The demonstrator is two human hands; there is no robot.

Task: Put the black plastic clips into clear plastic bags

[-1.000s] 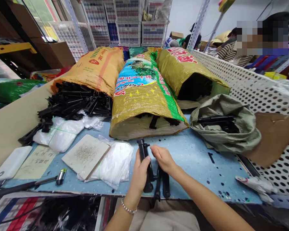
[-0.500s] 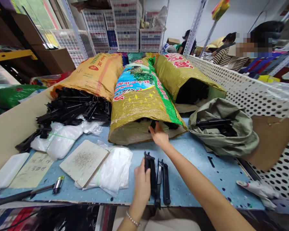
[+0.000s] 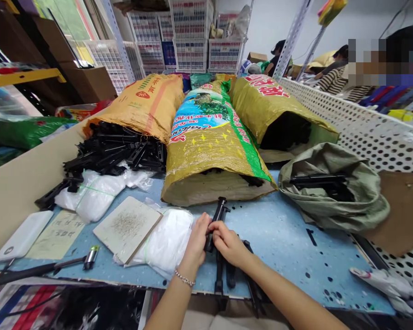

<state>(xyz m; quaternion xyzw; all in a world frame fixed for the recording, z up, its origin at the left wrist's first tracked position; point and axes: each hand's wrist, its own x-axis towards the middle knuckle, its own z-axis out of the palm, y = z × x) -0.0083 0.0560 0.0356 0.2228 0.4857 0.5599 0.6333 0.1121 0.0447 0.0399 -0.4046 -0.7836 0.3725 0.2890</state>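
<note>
Near the front edge of the blue table, my left hand [image 3: 197,238], with a bracelet at the wrist, grips a slim black plastic part [image 3: 219,212] from its left side. From the right, my right hand [image 3: 231,244] closes on the same part with bent fingers. Its far end points at the open mouth of the middle gold woven sack [image 3: 209,156]. More long black parts [image 3: 219,275] lie under and beside my hands, partly covered by them. Dark pieces show inside the sack's mouth.
Black parts [image 3: 120,149] spill from an orange sack [image 3: 141,103] at left. Right of centre are another gold sack [image 3: 278,101] and a green cloth bag [image 3: 361,201]. Plastic bags [image 3: 170,236], a square board [image 3: 127,229] and a black-handled tool [image 3: 65,263] lie left. People work beyond the perforated panel.
My right hand has come out of the middle sack's mouth and back to my left hand. Both hands now hold one black part above the others. The view has shifted slightly.
</note>
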